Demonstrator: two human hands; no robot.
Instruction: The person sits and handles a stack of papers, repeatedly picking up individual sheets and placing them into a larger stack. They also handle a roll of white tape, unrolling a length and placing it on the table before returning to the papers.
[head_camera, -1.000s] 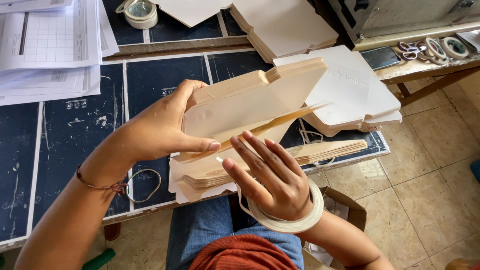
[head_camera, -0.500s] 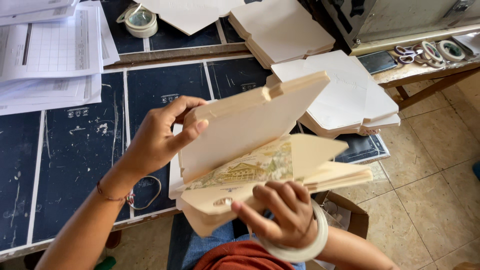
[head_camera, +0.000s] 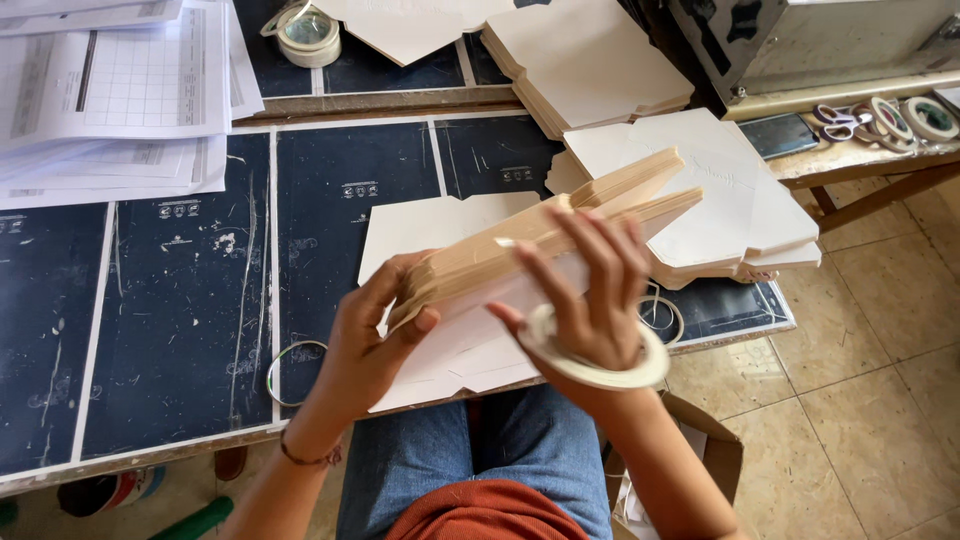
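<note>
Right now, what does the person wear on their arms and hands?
Both arms are bare, with no sleeves or gloves in view. The left hand has a thin dark bracelet at the wrist. The right hand has a roll of pale tape slipped over the wrist like a bangle. No rings or watch can be seen.

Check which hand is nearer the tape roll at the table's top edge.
Left. The left hand grips the card stack's near end, below the tape roll; the right hand holds the stack farther right.
</note>
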